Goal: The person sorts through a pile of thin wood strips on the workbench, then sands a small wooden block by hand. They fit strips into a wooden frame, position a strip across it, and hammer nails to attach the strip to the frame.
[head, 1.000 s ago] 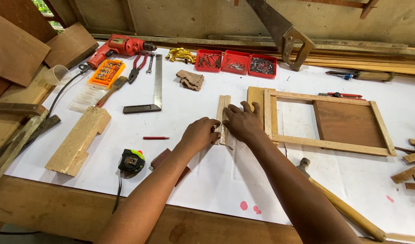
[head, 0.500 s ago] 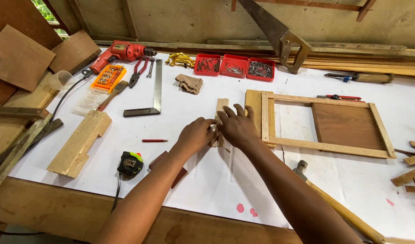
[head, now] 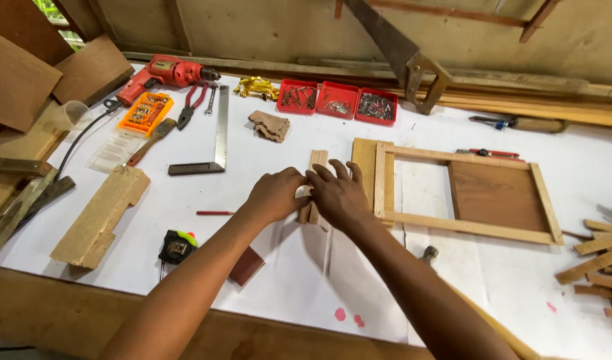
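Bare white bench point(head: 286, 280) is left open below and in front of the left hand point(head: 274, 195) and right hand point(head: 338, 193). The way rightward is blocked just beside the right hand by the wooden frame point(head: 469, 193). To the left, passage is narrowed by the red pencil point(head: 214, 213), tape measure point(head: 177, 246) and steel square point(head: 216, 140).
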